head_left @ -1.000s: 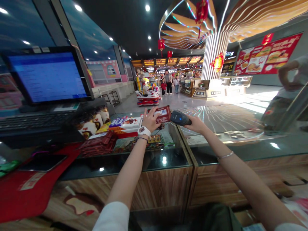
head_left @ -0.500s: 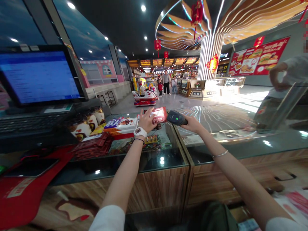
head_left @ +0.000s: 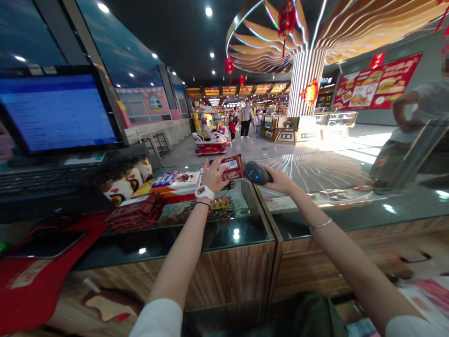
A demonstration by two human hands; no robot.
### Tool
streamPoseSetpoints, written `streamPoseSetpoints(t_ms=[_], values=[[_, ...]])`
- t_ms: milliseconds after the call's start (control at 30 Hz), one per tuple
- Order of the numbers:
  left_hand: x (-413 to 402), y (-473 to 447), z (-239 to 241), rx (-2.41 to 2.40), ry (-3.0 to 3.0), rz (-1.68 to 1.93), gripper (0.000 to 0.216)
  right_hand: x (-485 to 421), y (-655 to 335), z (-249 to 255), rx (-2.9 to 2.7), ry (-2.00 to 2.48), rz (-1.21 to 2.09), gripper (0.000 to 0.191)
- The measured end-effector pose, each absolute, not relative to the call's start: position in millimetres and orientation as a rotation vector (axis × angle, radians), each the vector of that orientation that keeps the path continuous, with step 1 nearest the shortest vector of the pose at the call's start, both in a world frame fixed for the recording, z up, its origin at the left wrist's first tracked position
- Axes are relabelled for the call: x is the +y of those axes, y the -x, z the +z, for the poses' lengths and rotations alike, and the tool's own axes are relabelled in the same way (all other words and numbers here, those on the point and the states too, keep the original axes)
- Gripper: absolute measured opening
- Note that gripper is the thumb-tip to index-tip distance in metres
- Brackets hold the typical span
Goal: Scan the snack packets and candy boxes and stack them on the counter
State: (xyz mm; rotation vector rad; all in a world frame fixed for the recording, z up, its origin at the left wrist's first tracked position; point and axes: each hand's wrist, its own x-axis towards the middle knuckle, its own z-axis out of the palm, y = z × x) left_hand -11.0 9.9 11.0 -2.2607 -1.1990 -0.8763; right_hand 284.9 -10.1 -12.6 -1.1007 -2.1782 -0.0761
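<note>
Over the glass-topped counter, the right hand keeps a closed grip around a dark scanner; beside its nose, the left hand grips a red-brown packet; scanning seems underway, next calling for a steady, squarely aimed label

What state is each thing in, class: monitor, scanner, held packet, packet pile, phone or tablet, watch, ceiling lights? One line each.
Monitor: on, lit blue.
Scanner: blue light on, held in right hand.
Packet: held in left hand; sealed or open, can't tell.
Packet pile: stacked.
Phone or tablet: lying flat, screen dark.
Watch: strapped on.
Ceiling lights: lit.
</note>
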Motion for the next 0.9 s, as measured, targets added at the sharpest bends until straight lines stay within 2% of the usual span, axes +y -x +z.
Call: streamPoseSetpoints(t_ms=[167,367,900], values=[[10.7,10.3,10.4,-1.197,2.256,-0.895,0.036,0.3,-287.9,-16.2,-2.282,0.941,-0.19,0.052],[7.8,7.6,12.3,-1.208,2.267,-0.896,0.035,17.3,-308.5,-29.1,-2.301,1.06,-0.254,0.059],[3.5,-2.6,11.1,-1.166,2.351,-0.875,0.035,37.9,-328.6,-46.5,-2.398,1.007,0.102,0.039]])
